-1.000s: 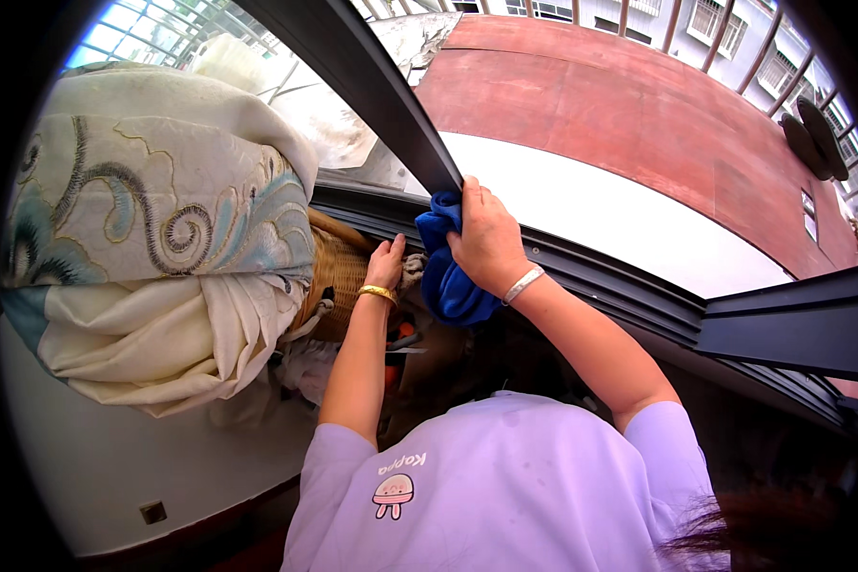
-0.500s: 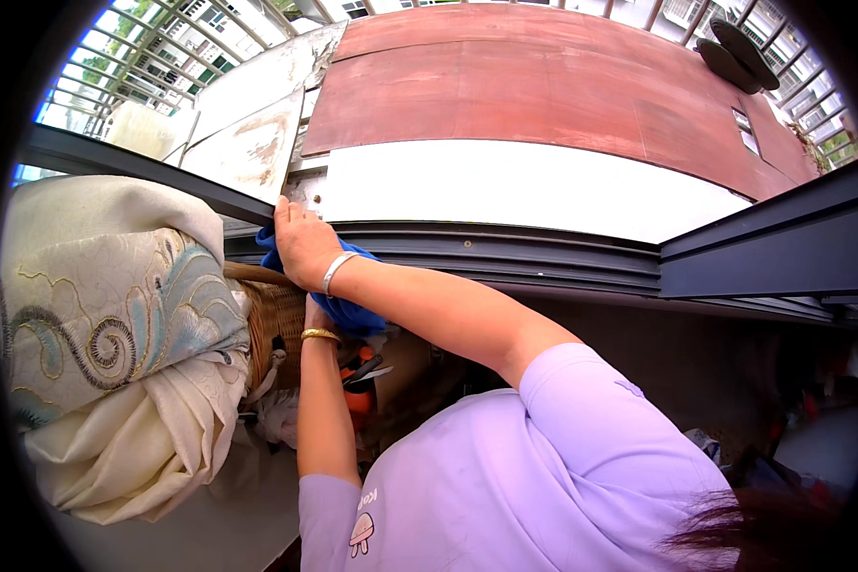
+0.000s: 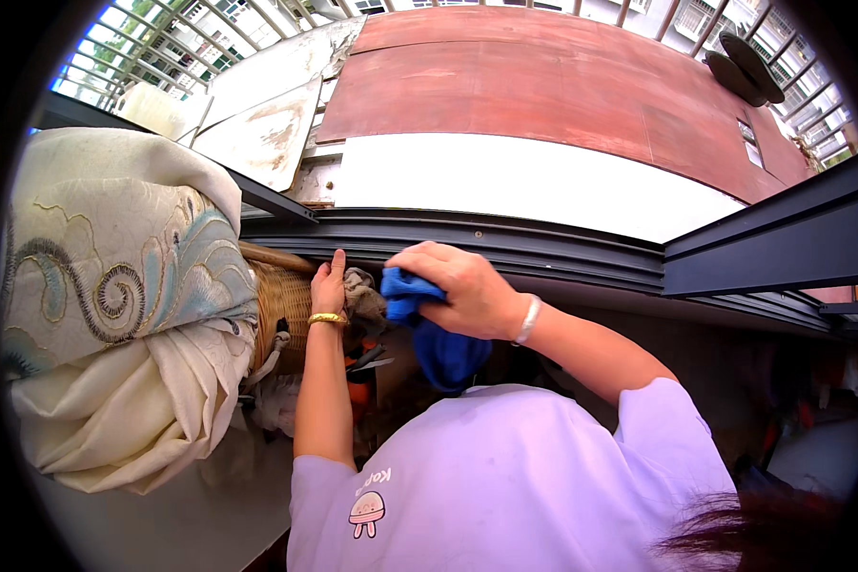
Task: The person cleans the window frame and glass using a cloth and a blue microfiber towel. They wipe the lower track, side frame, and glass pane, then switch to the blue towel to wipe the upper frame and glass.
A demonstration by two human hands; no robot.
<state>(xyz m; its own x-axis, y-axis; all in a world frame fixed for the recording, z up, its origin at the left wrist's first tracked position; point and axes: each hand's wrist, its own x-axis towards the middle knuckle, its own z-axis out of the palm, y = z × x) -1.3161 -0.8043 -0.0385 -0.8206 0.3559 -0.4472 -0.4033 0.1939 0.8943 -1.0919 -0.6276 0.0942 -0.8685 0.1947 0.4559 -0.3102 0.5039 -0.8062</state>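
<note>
In my right hand [image 3: 462, 286] is a bunched blue cloth [image 3: 453, 355], its loose end hanging toward my shirt. That hand is closed round it just inside the dark window track [image 3: 562, 255]. My left hand [image 3: 329, 288] is beside the wicker basket [image 3: 281, 303], close to the track, with one finger or thumb pointing up. A crumpled grey-brown cloth [image 3: 363, 297] lies against its palm side and appears gripped; the other fingers are mostly hidden. Below it, an orange-and-black tool [image 3: 360, 381] is partly visible.
Cream embroidered fabric [image 3: 124, 286] is heaped at the left against the basket. A dark sash frame [image 3: 772, 234] stands at the right. Outside the track are a white board [image 3: 524, 181], reddish panels [image 3: 505, 91], dark round objects [image 3: 744, 69] and metal bars.
My right hand has pulled back and right from the left sash edge, carrying the blue cloth. My left hand has come into view and sits slightly higher. The grey-brown cloth now shows.
</note>
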